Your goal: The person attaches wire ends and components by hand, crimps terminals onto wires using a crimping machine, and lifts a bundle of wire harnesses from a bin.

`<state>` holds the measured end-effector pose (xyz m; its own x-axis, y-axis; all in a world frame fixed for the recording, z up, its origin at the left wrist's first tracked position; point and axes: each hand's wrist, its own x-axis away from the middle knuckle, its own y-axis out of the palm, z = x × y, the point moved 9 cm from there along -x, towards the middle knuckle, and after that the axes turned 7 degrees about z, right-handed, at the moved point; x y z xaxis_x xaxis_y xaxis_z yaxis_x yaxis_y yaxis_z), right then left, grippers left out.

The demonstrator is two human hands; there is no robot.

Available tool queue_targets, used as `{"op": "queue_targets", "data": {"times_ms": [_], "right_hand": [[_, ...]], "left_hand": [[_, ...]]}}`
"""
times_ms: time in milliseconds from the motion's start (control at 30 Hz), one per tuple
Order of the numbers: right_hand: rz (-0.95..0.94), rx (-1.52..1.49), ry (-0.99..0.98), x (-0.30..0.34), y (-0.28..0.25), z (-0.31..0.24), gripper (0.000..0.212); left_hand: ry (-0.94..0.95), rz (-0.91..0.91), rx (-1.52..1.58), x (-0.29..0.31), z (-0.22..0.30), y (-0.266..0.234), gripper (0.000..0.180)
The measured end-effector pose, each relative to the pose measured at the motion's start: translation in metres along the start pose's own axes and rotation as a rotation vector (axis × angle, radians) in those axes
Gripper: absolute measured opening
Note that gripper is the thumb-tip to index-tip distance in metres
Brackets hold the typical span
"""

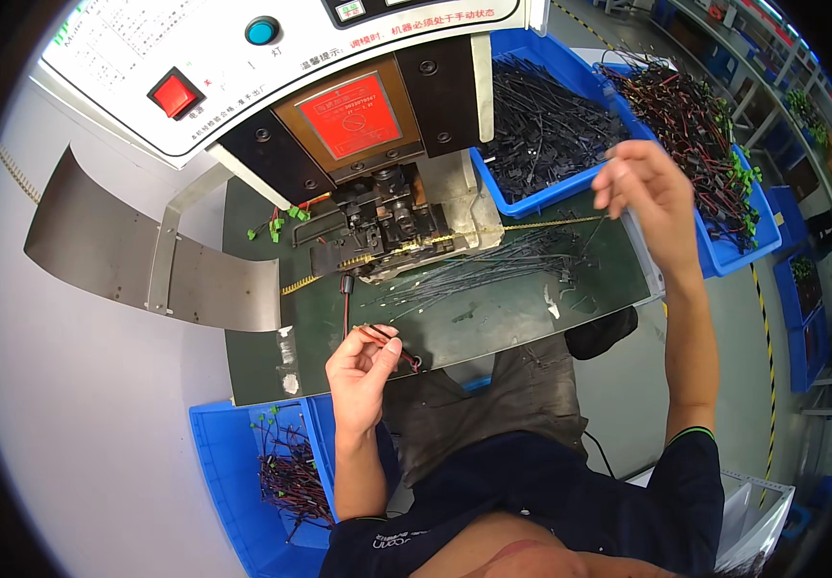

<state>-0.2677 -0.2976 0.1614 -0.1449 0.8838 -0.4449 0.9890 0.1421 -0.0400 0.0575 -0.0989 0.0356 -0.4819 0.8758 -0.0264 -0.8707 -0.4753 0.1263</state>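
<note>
Two hands work: left hand [363,366] pinches a thin red-and-black wire [384,339]; right hand [649,188] grips a dark wire [584,234]

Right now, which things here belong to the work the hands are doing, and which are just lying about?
In use:
left hand pinching a red and black wire
right hand raised by the bin of red and black wires
press machine

Lying about:
loose black wires on the mat
curved metal sheet
floor bin

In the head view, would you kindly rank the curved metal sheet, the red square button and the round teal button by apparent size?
1. Curved metal sheet, by far the largest.
2. Red square button.
3. Round teal button, only slightly smaller than the red one.
</note>
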Motion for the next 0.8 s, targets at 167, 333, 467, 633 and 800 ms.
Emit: {"op": "queue_targets", "data": {"times_ms": [167, 333, 467, 633, 800], "right_hand": [[0.194, -0.164, -0.028, -0.003, -0.025, -0.006, 0.014], [0.074, -0.06, 0.313, 0.004, -0.008, 0.038, 0.014], [0.075, -0.241, 0.268, 0.006, -0.006, 0.027, 0.017], [-0.037, -0.32, 0.391, 0.051, 0.024, 0.001, 0.012], [-0.328, -0.244, 0.359, 0.126, 0.109, 0.033, 0.01]], "left_hand": [[-0.075, -0.019, 0.107, 0.002, 0.0, 0.003, 0.011], [-0.07, 0.01, 0.083, -0.002, -0.005, 0.005, 0.011], [-0.055, -0.018, 0.07, 0.005, -0.003, 0.002, 0.007], [-0.027, -0.028, 0.166, 0.004, 0.003, 0.013, 0.009], [-0.029, -0.018, 0.161, 0.007, -0.001, 0.027, 0.013]]}}
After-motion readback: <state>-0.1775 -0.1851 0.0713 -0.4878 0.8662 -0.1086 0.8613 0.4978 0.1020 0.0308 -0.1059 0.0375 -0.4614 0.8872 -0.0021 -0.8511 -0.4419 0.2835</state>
